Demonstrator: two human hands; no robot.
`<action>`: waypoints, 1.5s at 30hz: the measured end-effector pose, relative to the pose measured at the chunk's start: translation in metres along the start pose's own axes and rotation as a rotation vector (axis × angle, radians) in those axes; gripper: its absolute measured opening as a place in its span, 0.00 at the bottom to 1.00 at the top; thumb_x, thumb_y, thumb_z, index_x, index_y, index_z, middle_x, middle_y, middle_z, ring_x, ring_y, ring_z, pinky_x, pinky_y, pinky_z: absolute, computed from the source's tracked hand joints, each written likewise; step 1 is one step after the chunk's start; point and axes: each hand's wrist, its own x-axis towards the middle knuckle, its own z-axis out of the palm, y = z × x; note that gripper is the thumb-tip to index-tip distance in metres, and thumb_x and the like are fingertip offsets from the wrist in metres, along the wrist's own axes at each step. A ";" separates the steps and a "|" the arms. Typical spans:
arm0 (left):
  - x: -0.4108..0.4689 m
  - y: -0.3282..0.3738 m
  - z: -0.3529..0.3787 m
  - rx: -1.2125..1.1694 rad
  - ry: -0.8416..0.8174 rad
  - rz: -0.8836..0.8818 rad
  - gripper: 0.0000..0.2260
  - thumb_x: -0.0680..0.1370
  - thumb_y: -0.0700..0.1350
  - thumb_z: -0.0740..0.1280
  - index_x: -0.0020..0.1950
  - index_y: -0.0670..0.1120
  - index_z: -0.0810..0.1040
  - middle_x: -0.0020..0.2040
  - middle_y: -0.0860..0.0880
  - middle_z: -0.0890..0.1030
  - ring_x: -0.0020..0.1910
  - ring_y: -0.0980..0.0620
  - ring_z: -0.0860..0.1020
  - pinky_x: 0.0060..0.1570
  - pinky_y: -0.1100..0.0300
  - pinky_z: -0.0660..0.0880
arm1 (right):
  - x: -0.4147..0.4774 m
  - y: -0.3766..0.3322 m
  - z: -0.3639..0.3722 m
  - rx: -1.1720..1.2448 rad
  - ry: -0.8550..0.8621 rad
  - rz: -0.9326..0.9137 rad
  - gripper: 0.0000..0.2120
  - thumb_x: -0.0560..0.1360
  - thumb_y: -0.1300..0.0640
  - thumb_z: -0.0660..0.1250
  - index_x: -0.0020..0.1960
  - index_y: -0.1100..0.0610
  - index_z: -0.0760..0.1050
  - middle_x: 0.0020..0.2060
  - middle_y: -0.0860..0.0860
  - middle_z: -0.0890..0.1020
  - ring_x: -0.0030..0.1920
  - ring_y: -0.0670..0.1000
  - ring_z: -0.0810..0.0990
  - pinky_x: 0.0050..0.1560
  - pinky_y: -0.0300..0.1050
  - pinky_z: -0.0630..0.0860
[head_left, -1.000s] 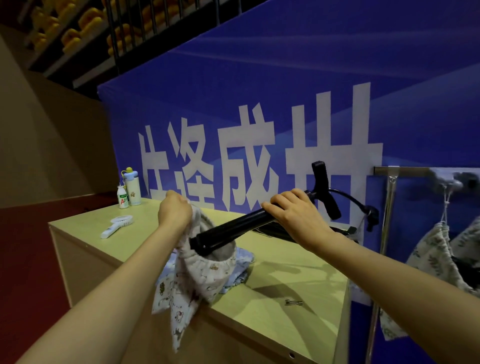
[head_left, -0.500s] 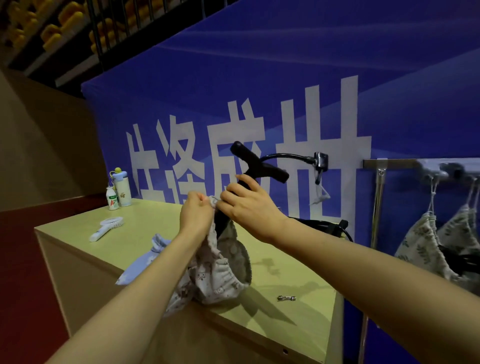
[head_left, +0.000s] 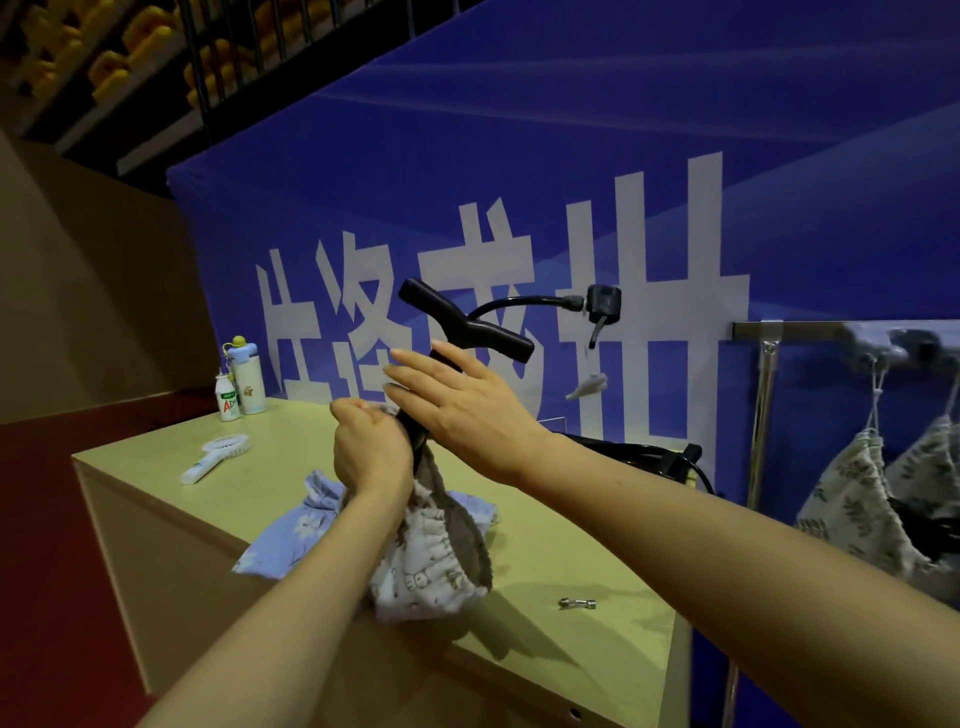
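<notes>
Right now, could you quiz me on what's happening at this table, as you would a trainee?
1. True or false: the black pump stands upright with its lower end inside the patterned bag.
2. Which hand grips the bag's mouth round the pump's shaft? A. the left hand B. the right hand C. neither
3. How many bottles stand at the far left corner of the table?

Key: 1 true; 2 A (the right hand lies with straight fingers against the shaft); 3 two.
</notes>
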 end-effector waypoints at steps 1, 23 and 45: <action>0.001 0.001 -0.001 -0.003 0.021 -0.024 0.13 0.81 0.43 0.52 0.61 0.37 0.69 0.59 0.36 0.78 0.56 0.37 0.76 0.45 0.55 0.65 | -0.001 -0.002 -0.001 0.032 0.030 -0.003 0.21 0.74 0.61 0.64 0.67 0.56 0.73 0.68 0.52 0.74 0.72 0.52 0.68 0.74 0.50 0.55; 0.028 -0.018 -0.027 -0.095 0.089 -0.352 0.16 0.81 0.37 0.52 0.67 0.34 0.65 0.67 0.34 0.72 0.64 0.35 0.72 0.60 0.46 0.71 | 0.004 -0.017 0.010 0.671 -0.652 0.626 0.09 0.74 0.67 0.60 0.39 0.70 0.74 0.33 0.63 0.72 0.33 0.61 0.69 0.32 0.49 0.68; 0.036 -0.054 -0.030 -0.192 -0.020 -0.547 0.13 0.81 0.35 0.53 0.60 0.29 0.68 0.58 0.33 0.74 0.51 0.39 0.74 0.54 0.52 0.69 | 0.041 -0.038 0.015 1.745 -0.132 1.247 0.13 0.82 0.60 0.56 0.41 0.61 0.74 0.35 0.53 0.79 0.24 0.42 0.74 0.30 0.33 0.75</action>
